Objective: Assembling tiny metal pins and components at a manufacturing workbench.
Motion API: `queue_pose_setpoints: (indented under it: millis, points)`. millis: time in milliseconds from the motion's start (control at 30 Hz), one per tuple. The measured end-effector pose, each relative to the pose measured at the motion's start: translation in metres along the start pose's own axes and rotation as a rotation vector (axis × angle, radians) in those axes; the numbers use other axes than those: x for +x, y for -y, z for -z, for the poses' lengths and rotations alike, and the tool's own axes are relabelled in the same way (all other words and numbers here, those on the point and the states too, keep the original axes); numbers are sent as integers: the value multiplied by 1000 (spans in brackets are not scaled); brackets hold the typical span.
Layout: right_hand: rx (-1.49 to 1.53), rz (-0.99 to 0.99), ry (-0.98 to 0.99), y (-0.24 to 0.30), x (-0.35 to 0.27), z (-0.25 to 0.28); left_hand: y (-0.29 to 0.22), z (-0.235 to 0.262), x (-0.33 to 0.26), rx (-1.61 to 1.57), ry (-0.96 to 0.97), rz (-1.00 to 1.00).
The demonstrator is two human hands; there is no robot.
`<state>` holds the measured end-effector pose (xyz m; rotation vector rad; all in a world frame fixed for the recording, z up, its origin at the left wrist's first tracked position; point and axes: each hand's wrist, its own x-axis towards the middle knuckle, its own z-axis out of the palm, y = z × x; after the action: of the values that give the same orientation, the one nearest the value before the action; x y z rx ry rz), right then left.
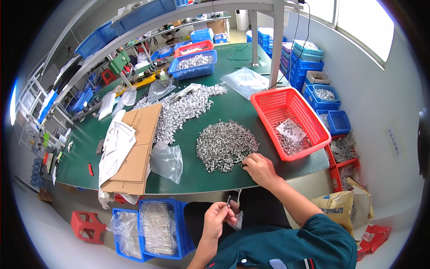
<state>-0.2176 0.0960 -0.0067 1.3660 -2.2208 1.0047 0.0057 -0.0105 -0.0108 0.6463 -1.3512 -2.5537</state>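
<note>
My left hand (216, 219) is over my lap, just off the table's front edge. Its thumb and fingers are closed in a pinch on a thin metal pin (229, 200) that sticks up from the fingertips. My right hand (262, 169) rests at the near right edge of a round pile of small silvery metal parts (226, 145). Its fingers are bent together, with a small dark bit at their tips that I cannot make out. To the right of the pile, a red perforated plastic basket (320, 132) holds more small metal parts and a clear bag.
Another spread of shiny parts (183, 110) lies further back. Flattened cardboard (134, 154) with white cloth and a clear plastic bag (166, 162) are at the left. A red-handled cutter (90, 169) is near the left edge. Blue bins (179, 231) stand below; a metal post (276, 45) rises behind the basket.
</note>
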Motion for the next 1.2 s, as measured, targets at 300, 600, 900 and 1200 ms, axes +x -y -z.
queue_pose_setpoints:
  millis: [300, 600, 900, 1200]
  points:
    - [-10, -34, 37, 0, 1, 4, 0, 0, 0, 0, -1, -1]
    - [-5, -24, 71, -4, -4, 4, 2, 1, 0, -1, -1, -10]
    - [-35, -78, 93, 0, -4, 10, 2, -1, 1, 18, 12, -18]
    - [-9, -110, 72, -2, -16, 9, 6, -1, -9, 32, 9, -36]
